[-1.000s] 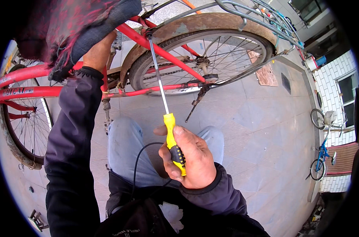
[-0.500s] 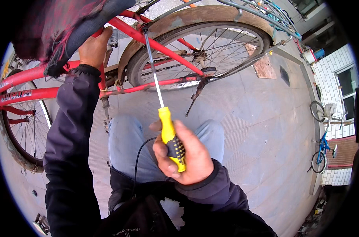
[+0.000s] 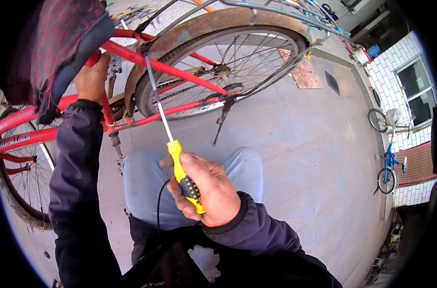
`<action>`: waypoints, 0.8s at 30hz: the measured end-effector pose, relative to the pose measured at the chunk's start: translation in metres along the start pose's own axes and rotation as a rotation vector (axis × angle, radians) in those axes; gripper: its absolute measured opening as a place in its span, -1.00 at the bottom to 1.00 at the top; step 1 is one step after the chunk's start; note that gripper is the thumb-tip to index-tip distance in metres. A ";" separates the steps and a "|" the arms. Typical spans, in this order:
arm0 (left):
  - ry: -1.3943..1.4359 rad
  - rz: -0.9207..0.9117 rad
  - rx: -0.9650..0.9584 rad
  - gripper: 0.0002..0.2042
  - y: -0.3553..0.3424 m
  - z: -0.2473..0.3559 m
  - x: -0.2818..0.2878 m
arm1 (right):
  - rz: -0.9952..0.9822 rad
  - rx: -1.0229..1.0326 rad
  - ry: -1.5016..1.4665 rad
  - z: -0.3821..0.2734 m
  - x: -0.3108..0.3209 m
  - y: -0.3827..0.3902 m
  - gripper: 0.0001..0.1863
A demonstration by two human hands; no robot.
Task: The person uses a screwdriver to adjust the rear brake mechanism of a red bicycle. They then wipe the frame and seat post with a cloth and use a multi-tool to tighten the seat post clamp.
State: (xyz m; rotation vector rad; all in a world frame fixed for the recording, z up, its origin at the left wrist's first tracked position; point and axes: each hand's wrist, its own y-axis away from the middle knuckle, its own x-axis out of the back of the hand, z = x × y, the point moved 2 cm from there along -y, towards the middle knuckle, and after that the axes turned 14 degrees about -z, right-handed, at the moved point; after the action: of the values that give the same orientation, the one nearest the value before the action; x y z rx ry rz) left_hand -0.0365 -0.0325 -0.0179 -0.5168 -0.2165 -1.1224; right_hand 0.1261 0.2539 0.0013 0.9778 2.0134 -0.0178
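Well, in the head view your right hand (image 3: 212,194), near six o'clock, is clamped around a yellow-and-black-handled screwdriver (image 3: 176,153). Its long steel shaft runs toward eleven o'clock, the tip meeting the upper joint of a red-painted metal bicycle frame (image 3: 180,73); whether it touches is too small to tell. At ten o'clock your left hand (image 3: 91,79) is wrapped around the frame, just below a frayed dark-red-and-black cloth cover (image 3: 60,43). A spoked rear wheel (image 3: 222,73) under a rusty brown mudguard (image 3: 213,23) stands at twelve o'clock.

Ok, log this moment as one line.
right hand: grips yellow screwdriver | left hand: at red frame | tip: near rear fender
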 end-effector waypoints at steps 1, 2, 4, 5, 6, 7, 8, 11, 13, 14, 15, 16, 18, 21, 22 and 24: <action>-0.077 -0.033 0.002 -0.88 0.001 0.004 -0.003 | 0.012 0.010 0.020 -0.001 0.001 0.000 -0.56; -0.154 -0.064 0.003 -0.89 0.001 0.006 -0.006 | 0.024 0.020 0.041 -0.001 0.004 0.000 -0.57; -0.276 -0.055 -0.130 -0.89 -0.004 0.006 -0.009 | 0.036 0.031 0.048 -0.003 0.004 0.001 -0.57; -0.326 -0.014 -0.257 -0.87 -0.008 -0.004 -0.007 | 0.031 0.025 0.031 -0.003 0.003 0.002 -0.56; -0.432 0.025 -0.298 -0.85 -0.005 -0.010 0.019 | -0.020 -0.014 0.000 -0.002 -0.006 -0.001 -0.56; -0.467 0.035 -0.365 -0.82 -0.009 -0.022 0.011 | -0.004 -0.017 -0.025 -0.003 -0.007 0.000 -0.56; -0.503 0.049 -0.432 -0.78 -0.014 -0.034 0.002 | 0.004 -0.007 -0.026 -0.003 -0.004 0.001 -0.56; -0.443 0.055 -0.362 -0.72 -0.016 -0.042 0.001 | 0.004 -0.008 -0.037 -0.002 -0.006 0.001 -0.57; -0.307 0.067 -0.286 -0.68 -0.009 -0.029 -0.002 | 0.018 0.003 -0.006 0.001 -0.005 0.000 -0.57; -0.307 0.095 -0.301 -0.70 -0.010 -0.028 -0.003 | 0.027 0.010 0.009 0.001 -0.005 -0.001 -0.57; -0.312 0.125 -0.313 -0.72 -0.010 -0.027 -0.001 | 0.035 0.012 0.022 0.004 -0.005 -0.002 -0.58; -0.431 0.177 -0.388 -0.75 -0.016 -0.037 0.004 | 0.044 0.014 0.035 0.005 -0.006 -0.003 -0.58; -0.511 0.218 -0.447 -0.76 -0.017 -0.040 0.007 | 0.055 0.018 0.049 0.007 -0.007 -0.003 -0.59; -0.420 0.187 -0.400 -0.75 -0.013 -0.035 0.007 | 0.069 0.021 0.053 0.008 -0.010 -0.002 -0.60; -0.408 0.179 -0.388 -0.75 -0.012 -0.030 0.005 | 0.080 0.022 0.056 0.007 -0.010 -0.001 -0.60; -0.406 0.150 -0.338 -0.72 -0.010 -0.030 0.004 | 0.097 0.026 0.062 0.008 -0.010 -0.001 -0.60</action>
State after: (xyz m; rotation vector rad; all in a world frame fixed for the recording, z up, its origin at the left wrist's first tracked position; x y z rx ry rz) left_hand -0.0468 -0.0541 -0.0387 -1.0476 -0.3366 -0.9020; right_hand 0.1339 0.2438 0.0029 1.1033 2.0243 0.0397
